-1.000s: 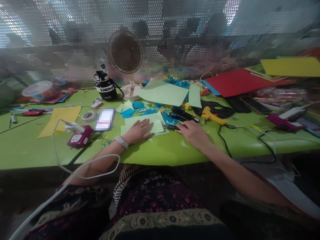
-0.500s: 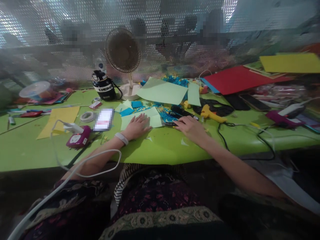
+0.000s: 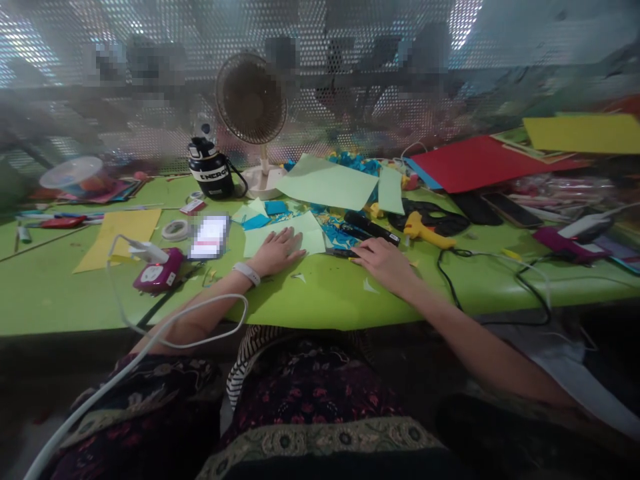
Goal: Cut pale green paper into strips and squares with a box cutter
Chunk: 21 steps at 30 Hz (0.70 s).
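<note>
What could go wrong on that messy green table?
The right hand touches a thin dark tool beside the pale green paper under the left hand. If it's sharp, which I can't tell, it might nick a finger. The yellow glue gun lies close by and could burn if hot. The white cable crosses the left forearm, so a big movement might tug it.

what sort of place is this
It looks like a craft workspace, though whether at home or a workshop is unclear: coloured paper sheets, blue and yellow scraps and a yellow glue gun.
</note>
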Each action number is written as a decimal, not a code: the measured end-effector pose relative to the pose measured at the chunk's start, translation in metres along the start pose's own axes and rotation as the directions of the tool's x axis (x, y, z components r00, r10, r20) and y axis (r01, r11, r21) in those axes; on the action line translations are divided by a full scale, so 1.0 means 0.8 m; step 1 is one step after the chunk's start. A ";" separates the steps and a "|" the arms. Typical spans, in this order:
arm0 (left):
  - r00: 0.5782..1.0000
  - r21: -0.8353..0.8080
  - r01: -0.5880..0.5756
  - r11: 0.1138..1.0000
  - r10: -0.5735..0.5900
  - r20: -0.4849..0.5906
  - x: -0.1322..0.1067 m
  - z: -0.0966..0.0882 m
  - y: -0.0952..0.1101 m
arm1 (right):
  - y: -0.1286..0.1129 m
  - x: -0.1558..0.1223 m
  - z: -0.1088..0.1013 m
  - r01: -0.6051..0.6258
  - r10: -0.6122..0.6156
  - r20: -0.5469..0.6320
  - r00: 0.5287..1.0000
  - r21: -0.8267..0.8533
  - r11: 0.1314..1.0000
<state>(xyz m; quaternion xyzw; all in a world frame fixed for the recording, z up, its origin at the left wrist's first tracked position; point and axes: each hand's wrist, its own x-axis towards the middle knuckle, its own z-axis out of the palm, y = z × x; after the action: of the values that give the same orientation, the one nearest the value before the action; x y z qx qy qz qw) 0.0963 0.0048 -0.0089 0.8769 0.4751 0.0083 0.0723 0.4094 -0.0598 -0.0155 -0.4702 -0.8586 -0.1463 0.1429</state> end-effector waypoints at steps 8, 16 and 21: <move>1.000 0.000 0.004 1.000 -0.004 0.004 0.000 0.000 0.001 | -0.010 0.013 0.012 -0.031 0.031 -0.001 1.000 0.074 0.997; 1.000 -0.022 0.003 1.000 -0.003 0.001 0.002 -0.001 0.003 | -0.018 0.010 0.004 -0.035 0.033 0.023 0.999 0.108 0.994; 1.000 -0.037 0.001 0.999 -0.001 -0.005 0.003 0.002 0.000 | -0.027 0.016 0.008 -0.021 0.019 0.021 1.000 0.106 0.994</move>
<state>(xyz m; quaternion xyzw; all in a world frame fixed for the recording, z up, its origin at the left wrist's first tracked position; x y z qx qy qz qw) 0.0982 0.0067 -0.0108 0.8752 0.4754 0.0190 0.0873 0.3835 -0.0589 -0.0186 -0.4719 -0.8617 -0.0945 0.1605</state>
